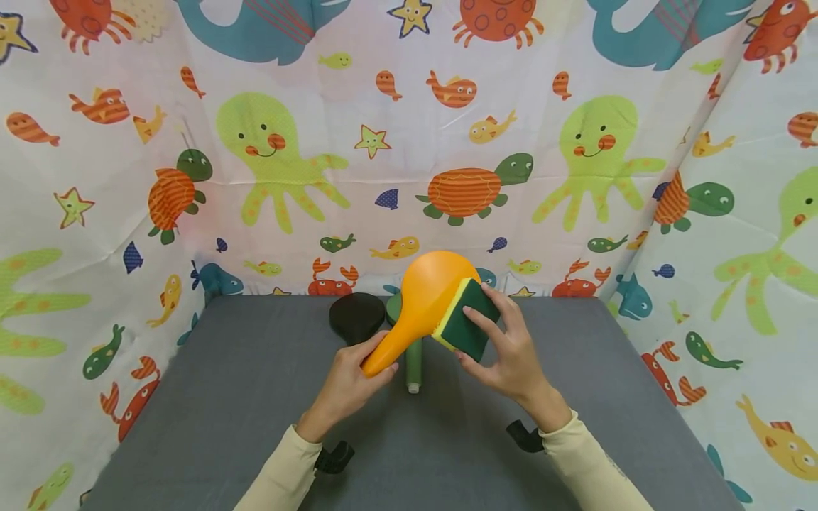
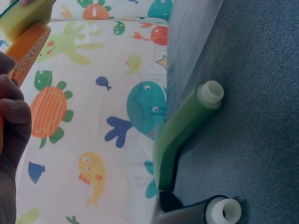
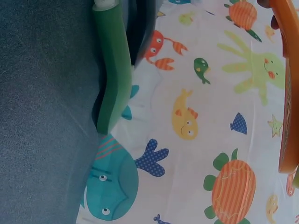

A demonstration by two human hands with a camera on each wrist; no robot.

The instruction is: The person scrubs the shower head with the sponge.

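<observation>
A white fabric backdrop printed with sea creatures (image 1: 409, 142) enclosed a grey cloth-covered table (image 1: 224, 397) on the far, left and right sides. Above the middle of the table, a person in cream long sleeves (image 1: 281, 475) held a glossy orange plastic paddle with a round head and tapered handle (image 1: 424, 298), raised clear of the surface and tilted up toward the far right. The left hand (image 1: 348, 383) was wrapped around the lower end of the handle. The right hand (image 1: 511, 351) grasped a rectangular sponge, dark green scouring side outward over a yellow foam layer (image 1: 469, 316), and pressed it against the right edge of the paddle's head, fingers laid across the green face and thumb underneath. Behind the raised paddle, two more lay on the table near its far edge: a green plastic paddle (image 1: 414, 362), its handle pointing toward the near side with a pale cap at the tip, and just left of it a black paddle (image 1: 355, 317).
</observation>
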